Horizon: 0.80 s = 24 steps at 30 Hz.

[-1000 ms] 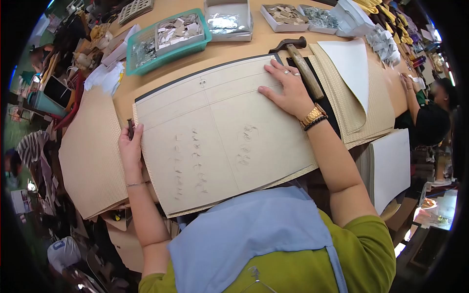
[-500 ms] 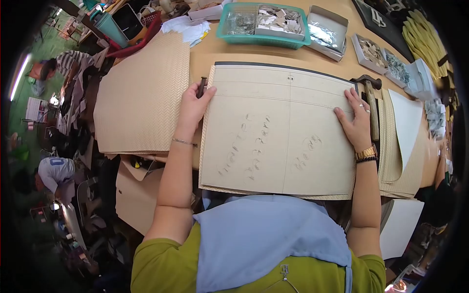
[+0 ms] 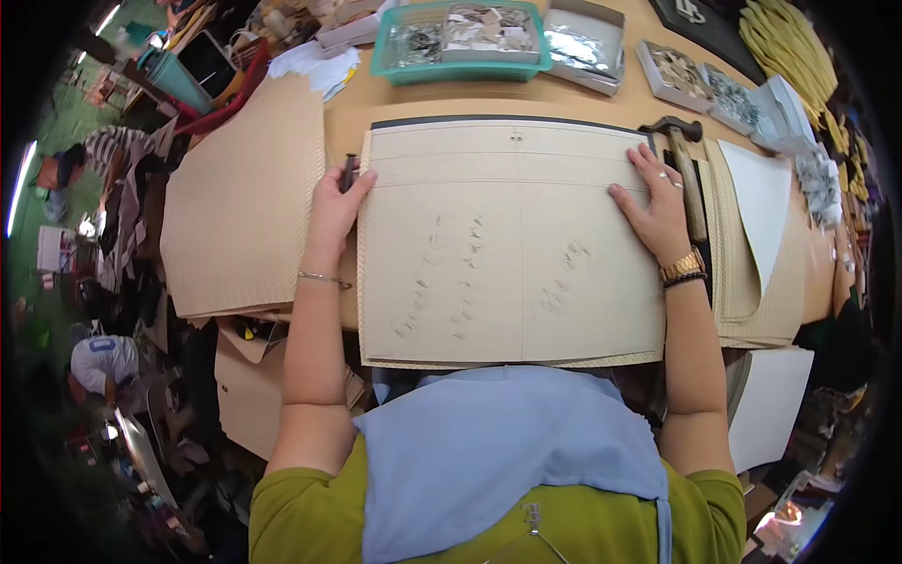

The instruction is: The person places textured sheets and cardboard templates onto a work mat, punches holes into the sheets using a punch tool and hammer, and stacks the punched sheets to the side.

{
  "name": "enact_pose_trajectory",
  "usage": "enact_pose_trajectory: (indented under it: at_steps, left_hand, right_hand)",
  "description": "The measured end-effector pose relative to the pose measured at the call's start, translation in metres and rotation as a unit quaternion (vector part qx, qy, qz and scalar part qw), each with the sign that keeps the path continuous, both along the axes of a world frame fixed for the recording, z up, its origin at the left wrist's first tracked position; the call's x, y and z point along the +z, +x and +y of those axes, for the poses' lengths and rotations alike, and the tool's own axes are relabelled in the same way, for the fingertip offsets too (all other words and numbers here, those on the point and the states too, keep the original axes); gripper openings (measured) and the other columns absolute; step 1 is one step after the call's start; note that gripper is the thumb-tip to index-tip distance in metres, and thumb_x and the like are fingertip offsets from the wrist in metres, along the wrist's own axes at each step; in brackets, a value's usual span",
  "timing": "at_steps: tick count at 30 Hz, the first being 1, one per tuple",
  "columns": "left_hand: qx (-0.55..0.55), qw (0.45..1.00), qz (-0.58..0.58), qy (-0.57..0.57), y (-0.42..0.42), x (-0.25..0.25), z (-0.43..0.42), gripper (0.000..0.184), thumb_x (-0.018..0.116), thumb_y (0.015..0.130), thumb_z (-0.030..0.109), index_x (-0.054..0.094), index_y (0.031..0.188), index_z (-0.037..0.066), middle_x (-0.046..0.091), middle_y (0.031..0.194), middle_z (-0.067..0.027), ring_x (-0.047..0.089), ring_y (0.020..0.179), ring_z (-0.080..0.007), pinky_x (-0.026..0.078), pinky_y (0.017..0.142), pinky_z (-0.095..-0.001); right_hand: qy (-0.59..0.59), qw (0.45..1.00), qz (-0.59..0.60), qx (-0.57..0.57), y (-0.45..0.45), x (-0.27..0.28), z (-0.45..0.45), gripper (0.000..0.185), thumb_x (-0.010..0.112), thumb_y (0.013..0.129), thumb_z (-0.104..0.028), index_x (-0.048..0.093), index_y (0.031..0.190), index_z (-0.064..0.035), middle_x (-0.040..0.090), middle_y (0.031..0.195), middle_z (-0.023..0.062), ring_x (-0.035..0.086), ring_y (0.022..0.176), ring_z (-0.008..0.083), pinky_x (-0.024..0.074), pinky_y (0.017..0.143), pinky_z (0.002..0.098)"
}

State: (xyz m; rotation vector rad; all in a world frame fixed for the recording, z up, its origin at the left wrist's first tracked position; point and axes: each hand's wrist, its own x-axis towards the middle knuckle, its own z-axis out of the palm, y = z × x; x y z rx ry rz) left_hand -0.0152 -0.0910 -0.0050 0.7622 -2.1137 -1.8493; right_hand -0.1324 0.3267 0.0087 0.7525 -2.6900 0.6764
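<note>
A large beige card template [image 3: 512, 254] with pencilled handwriting, ruled lines and small holes near its top lies in front of me. Beneath it, woven beige sheet material shows along the left and bottom edges, and a dark strip borders the top. My left hand [image 3: 337, 205] rests at the template's left edge, its fingers closed around a short dark metal punch [image 3: 350, 170] that points upward. On the upper right part of the template my right hand [image 3: 655, 205] lies with fingers spread. Just beyond it is a hammer [image 3: 691, 183] with a wooden handle.
Woven sheets [image 3: 246, 202] are stacked at left, more [image 3: 752, 254] at right under white card. Along the back stand a teal basket [image 3: 460, 73], a box of clear packets [image 3: 584, 47] and small boxes of pieces [image 3: 675, 75]. Another person [image 3: 103, 362] sits far left.
The whole view has shifted, so the table and template appear a little further left and slightly turned. Both hands keep their places at the template's sides.
</note>
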Motion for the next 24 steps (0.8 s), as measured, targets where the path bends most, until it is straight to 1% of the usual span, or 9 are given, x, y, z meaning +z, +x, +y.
enact_pose_trajectory:
  at_steps: [2,3,4,7,10,13,17,20,24]
  left_hand:
    - [0.02,0.982,0.008,-0.189,-0.001,0.001,0.0,0.042,0.073,0.081,0.02,0.057,0.112,-0.002,0.059,0.091,-0.0043,0.054,0.082,-0.0121,0.046,0.076,-0.0252]
    - [0.031,0.959,0.013,-0.282,-0.004,0.006,0.004,0.043,0.073,0.08,0.02,0.056,0.113,-0.002,0.06,0.093,-0.0064,0.056,0.084,-0.0139,0.046,0.078,-0.0265]
    - [0.03,0.94,0.058,-0.334,-0.009,0.011,0.008,0.041,0.073,0.079,0.02,0.059,0.112,-0.001,0.062,0.1,-0.0115,0.059,0.093,-0.0191,0.047,0.082,-0.0317]
    - [-0.114,0.934,0.1,-0.324,-0.04,0.034,0.027,0.04,0.072,0.081,0.02,0.06,0.112,-0.002,0.061,0.112,-0.0123,0.058,0.104,-0.0185,0.044,0.089,-0.0303]
    - [-0.283,0.879,0.017,-0.383,-0.08,0.053,0.056,0.04,0.073,0.079,0.024,0.064,0.109,-0.001,0.061,0.114,-0.0115,0.059,0.106,-0.0233,0.045,0.091,-0.0314]
    - [-0.348,0.857,-0.022,-0.379,-0.102,0.058,0.073,0.042,0.074,0.077,0.026,0.064,0.108,0.0,0.062,0.111,-0.0113,0.059,0.103,-0.0267,0.045,0.09,-0.0319]
    - [-0.383,0.801,-0.037,-0.459,-0.114,0.066,0.076,0.042,0.076,0.074,0.028,0.066,0.107,0.004,0.063,0.107,-0.0117,0.06,0.099,-0.0262,0.046,0.086,-0.0332]
    - [-0.391,0.793,-0.026,-0.466,-0.118,0.062,0.073,0.042,0.074,0.074,0.031,0.066,0.106,0.004,0.062,0.107,-0.0137,0.058,0.102,-0.0288,0.046,0.087,-0.0348]
    - [-0.407,0.79,-0.053,-0.455,-0.121,0.065,0.074,0.042,0.073,0.074,0.032,0.066,0.105,0.006,0.063,0.105,-0.0141,0.059,0.1,-0.0287,0.047,0.086,-0.0357]
  right_hand:
    - [0.009,1.0,0.003,0.0,-0.001,0.0,0.001,0.057,0.07,0.078,-0.038,0.057,0.123,-0.0059,0.05,0.134,0.0173,0.048,0.119,0.0305,0.0298,0.105,0.0399]
    - [0.01,1.0,0.006,-0.002,-0.001,0.0,0.002,0.058,0.07,0.078,-0.039,0.057,0.124,-0.006,0.05,0.134,0.0173,0.048,0.119,0.0309,0.0298,0.105,0.0401]
    - [0.01,1.0,0.009,-0.004,-0.001,0.0,0.002,0.058,0.07,0.078,-0.039,0.057,0.124,-0.006,0.05,0.134,0.0172,0.048,0.119,0.0312,0.0297,0.105,0.0404]
    - [0.004,1.0,-0.005,-0.015,0.002,0.001,0.001,0.059,0.069,0.078,-0.041,0.057,0.124,-0.0063,0.049,0.135,0.0171,0.046,0.12,0.0343,0.0292,0.106,0.0417]
    - [0.011,1.0,-0.013,-0.024,0.001,0.0,0.0,0.059,0.069,0.078,-0.043,0.057,0.124,-0.0074,0.049,0.136,0.0168,0.044,0.121,0.0369,0.031,0.106,0.0435]
    - [0.001,0.999,-0.024,-0.031,0.002,0.001,0.0,0.059,0.069,0.078,-0.043,0.057,0.124,-0.008,0.048,0.136,0.0166,0.043,0.122,0.0373,0.0318,0.105,0.0441]
    - [-0.007,0.999,-0.019,-0.03,0.003,0.001,0.0,0.059,0.069,0.078,-0.043,0.057,0.124,-0.0084,0.048,0.136,0.0168,0.043,0.122,0.0382,0.0315,0.105,0.0442]
    - [0.001,1.0,-0.006,-0.028,0.002,-0.002,0.001,0.059,0.068,0.079,-0.044,0.056,0.125,-0.0088,0.048,0.136,0.0159,0.043,0.121,0.04,0.033,0.105,0.0446]
    - [-0.001,0.999,-0.016,-0.033,0.004,-0.001,0.0,0.059,0.068,0.079,-0.044,0.056,0.124,-0.008,0.048,0.136,0.016,0.043,0.121,0.0402,0.0338,0.104,0.0442]
